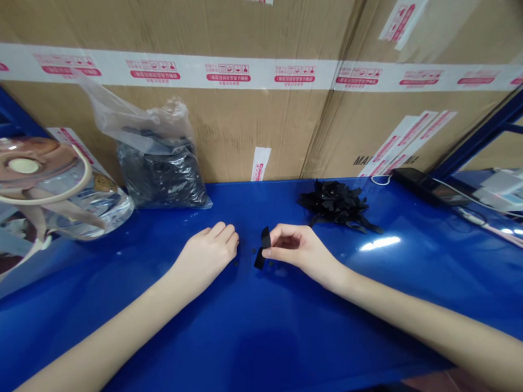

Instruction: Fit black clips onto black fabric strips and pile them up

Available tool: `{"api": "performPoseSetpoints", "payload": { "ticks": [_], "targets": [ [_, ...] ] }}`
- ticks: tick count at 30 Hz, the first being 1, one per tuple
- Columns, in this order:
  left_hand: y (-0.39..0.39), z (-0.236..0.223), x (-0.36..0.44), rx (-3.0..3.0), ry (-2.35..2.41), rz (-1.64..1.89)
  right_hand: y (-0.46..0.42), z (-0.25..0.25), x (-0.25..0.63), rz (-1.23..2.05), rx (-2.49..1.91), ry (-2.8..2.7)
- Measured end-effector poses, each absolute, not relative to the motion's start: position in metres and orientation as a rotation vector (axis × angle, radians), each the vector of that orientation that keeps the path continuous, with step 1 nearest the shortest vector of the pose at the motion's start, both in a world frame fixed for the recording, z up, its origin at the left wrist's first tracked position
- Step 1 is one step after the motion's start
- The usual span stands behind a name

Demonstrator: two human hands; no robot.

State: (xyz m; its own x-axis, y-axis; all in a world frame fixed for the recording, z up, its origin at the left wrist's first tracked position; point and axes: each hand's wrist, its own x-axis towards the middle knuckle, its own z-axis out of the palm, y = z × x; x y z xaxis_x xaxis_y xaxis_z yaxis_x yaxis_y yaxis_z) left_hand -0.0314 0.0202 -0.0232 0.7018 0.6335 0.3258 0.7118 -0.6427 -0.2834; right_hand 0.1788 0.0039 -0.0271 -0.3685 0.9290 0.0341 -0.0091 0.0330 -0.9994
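Corrugated brown cartons (225, 128) banded with white-and-red printed tape (227, 74) rose behind a glossy blue workbench (266, 344). Against them slumped a clear plastic bag (162, 176) of black pieces, while a loose heap of thin black strips (334, 204) lay right of centre, and a round transparent object with a cream rim (37, 169) sat at the far left. A flat black device (428, 184) with pale cords lay at the right. Near the middle of the bench, the bare right hand (298, 252) had narrowed to a pinch, thumb and forefinger gripping one flat black strip (263, 247), which stood tilted with its ends showing above and below the fingertips. The bare left hand (207, 255) rested just beside it, fingers loosely curled and apparently holding nothing. Tiny black specks (269, 264) dotted the blue surface around the strip. Such a thin strip seemed best held lightly, with the finger pads square on its flat faces so that it would not crease, and low over the bench, where dark crumbs showed up well. Both forearms reached in from the lower corners, angled toward each other, with the wrists low and the hands almost meeting.
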Motion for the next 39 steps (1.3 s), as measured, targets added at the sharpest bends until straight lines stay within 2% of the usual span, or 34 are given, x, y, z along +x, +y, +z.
{"api": "performPoseSetpoints", "payload": {
  "ticks": [4,8,12,27,39],
  "targets": [
    [0.020,-0.022,-0.033,-2.597,-1.279,-0.420,0.003,-0.028,0.180,1.434,-0.970,-1.539],
    [0.016,-0.020,-0.029,-2.804,-1.798,-0.837,0.002,-0.030,0.180,1.421,-0.930,-1.584],
    [0.007,-0.016,-0.020,-2.960,-1.973,-1.153,0.000,-0.031,0.180,1.397,-0.888,-1.592],
    [-0.007,-0.013,-0.012,-2.978,-2.003,-1.373,-0.002,-0.031,0.178,1.294,-0.991,-1.613],
    [-0.005,-0.017,-0.015,-3.026,-2.268,-1.606,-0.004,-0.025,0.179,0.849,-0.909,-1.851]
  ]
}}
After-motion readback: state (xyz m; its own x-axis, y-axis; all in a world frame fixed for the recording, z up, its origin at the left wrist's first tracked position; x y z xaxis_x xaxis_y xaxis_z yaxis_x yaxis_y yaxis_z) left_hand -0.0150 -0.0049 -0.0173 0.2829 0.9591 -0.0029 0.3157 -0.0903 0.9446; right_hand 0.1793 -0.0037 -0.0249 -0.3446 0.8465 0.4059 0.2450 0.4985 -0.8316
